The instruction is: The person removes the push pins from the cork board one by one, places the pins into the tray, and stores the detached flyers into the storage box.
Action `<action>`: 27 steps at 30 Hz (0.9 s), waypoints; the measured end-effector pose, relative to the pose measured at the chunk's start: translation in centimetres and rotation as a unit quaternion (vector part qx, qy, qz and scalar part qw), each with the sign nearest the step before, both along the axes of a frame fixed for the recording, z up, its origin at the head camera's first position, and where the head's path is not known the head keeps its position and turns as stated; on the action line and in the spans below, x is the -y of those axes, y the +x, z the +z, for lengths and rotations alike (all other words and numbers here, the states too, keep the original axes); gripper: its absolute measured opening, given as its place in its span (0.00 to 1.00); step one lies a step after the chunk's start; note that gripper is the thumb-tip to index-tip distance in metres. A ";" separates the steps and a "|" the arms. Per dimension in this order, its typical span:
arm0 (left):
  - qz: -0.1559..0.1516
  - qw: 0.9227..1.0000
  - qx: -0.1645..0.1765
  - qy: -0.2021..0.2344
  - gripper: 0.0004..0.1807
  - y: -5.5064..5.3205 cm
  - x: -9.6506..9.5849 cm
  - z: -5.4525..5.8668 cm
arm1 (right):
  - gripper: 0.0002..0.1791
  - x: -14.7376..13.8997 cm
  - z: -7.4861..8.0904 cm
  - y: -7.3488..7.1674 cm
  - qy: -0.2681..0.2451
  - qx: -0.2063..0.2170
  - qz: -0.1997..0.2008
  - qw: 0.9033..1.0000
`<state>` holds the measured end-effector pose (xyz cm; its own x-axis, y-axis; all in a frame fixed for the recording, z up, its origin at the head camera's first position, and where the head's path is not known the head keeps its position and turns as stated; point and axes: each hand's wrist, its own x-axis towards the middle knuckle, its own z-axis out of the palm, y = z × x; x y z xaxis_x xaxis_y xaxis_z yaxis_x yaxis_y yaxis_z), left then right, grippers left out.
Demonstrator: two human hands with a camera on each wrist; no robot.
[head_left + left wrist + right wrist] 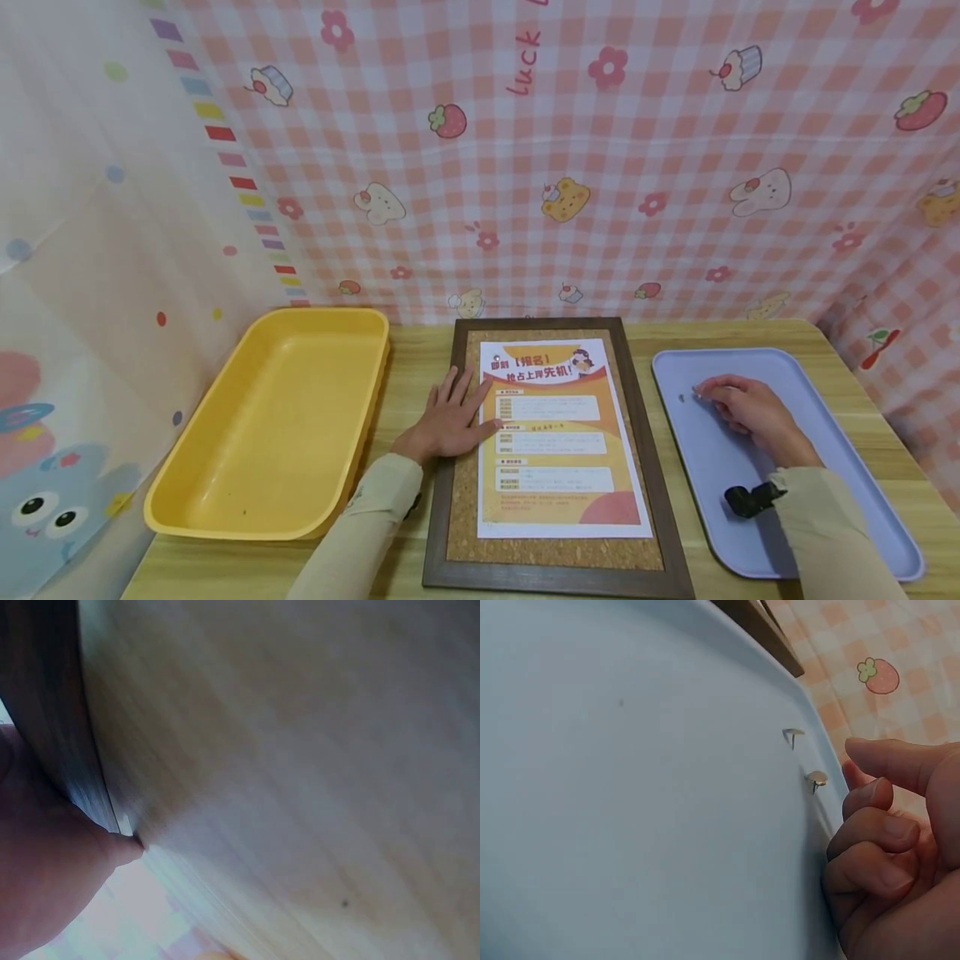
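My left hand lies with fingers spread across the left side of a dark-framed cork board. Its fingertips and thumb reach the left edge of an orange and white printed poster. A small tack shows near the poster's upper left corner. Over the lavender tray, my right hand has bent fingers, its thumb and forefinger close to two metal thumbtacks. In the right wrist view, one thumbtack sits nearer the fingertips; another thumbtack is beyond it. Nothing shows between those fingers.
A deep yellow bin stands left of the board on the wooden table. Pink checked cloth hangs behind, and a white patterned cloth hangs at the left. A black wrist device is over the tray.
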<state>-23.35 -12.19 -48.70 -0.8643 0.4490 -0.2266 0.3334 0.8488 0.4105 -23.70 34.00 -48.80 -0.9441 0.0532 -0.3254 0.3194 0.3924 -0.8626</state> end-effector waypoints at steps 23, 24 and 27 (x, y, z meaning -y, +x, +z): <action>0.000 1.000 0.006 0.000 0.43 -0.2 0.2 -0.5 | 0.26 2.9 2.7 -1.1 0.029 -0.026 0.024 0.999; 0.000 1.000 0.005 0.000 0.42 -0.3 0.2 -0.6 | 0.26 3.2 2.9 -1.2 0.028 -0.027 0.029 0.999; 0.000 1.000 0.002 0.016 0.43 -0.2 0.3 -0.6 | 0.26 4.1 3.6 -1.5 0.017 -0.032 0.044 0.998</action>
<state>-23.54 -12.45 -49.27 -0.8633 0.4561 -0.2163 0.3316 0.8355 0.4382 -25.19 29.92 -45.24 -0.9645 -0.0208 -0.2633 0.2268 0.4454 -0.8661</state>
